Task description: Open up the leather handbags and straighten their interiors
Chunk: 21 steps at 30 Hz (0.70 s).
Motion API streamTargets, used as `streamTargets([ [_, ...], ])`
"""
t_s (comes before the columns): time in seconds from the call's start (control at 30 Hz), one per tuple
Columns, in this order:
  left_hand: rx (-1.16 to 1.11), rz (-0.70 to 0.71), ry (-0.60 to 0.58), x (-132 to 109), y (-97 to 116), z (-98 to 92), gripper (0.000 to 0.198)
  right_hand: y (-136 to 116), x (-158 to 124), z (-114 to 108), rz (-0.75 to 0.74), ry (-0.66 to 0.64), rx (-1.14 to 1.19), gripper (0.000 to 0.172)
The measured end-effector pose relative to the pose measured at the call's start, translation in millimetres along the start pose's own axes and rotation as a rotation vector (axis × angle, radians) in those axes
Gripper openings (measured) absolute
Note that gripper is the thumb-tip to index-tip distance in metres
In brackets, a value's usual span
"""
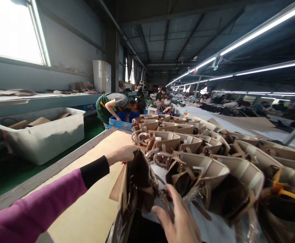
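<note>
We see a dark brown handbag point(139, 182) standing open at the near edge of the worktable point(91, 209), its leather glossy, a tan flap hanging off its left side. The left hand point(120, 154) is clamped on the bag's upper rim. The right hand point(180, 219) rests at its right side, fingers spread loosely apart. Rows of beige handbags point(203, 168) crowd just beside it. A white tub point(43, 135) sits well apart to the left.

Rows of handbags point(188, 141) stand on the bench point(96, 206), filling its right part back to the far end. The nearest bag point(139, 182) stands at the near edge. A tub point(43, 135) sits left of the bench's left edge.
</note>
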<state>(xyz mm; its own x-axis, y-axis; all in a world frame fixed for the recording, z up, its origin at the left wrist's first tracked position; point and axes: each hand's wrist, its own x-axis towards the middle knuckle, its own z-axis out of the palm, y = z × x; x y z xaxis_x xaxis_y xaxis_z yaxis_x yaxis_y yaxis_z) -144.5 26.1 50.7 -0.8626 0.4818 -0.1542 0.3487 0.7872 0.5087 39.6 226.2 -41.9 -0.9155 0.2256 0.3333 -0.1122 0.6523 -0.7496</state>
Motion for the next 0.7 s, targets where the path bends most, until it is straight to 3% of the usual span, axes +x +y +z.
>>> streamTargets([
  [0.1,-0.023,0.019,0.01,3,-3,0.5,0.035,-34,26,11,0.015,-0.078,-0.084,0.053],
  [0.2,-0.06,0.038,-0.003,5,-11,-4.4,0.04,-51,45,9,0.002,-0.19,-0.069,0.04],
  [0.27,-0.075,0.052,-0.02,4,-18,-12.3,0.041,-51,54,-1,-0.021,-0.295,-0.001,0.03],
  [0.4,-0.168,0.068,-0.145,-4,-33,-29.1,0.043,-39,68,-30,-0.079,-0.483,0.129,0.028],
  [0.53,-0.279,0.094,-0.311,-13,-42,-30.5,0.041,-32,74,-49,-0.128,-0.545,0.156,0.028],
  [0.7,-0.272,0.185,-0.345,-15,-41,-23.4,0.04,-26,73,-50,-0.122,-0.589,0.203,0.032],
])
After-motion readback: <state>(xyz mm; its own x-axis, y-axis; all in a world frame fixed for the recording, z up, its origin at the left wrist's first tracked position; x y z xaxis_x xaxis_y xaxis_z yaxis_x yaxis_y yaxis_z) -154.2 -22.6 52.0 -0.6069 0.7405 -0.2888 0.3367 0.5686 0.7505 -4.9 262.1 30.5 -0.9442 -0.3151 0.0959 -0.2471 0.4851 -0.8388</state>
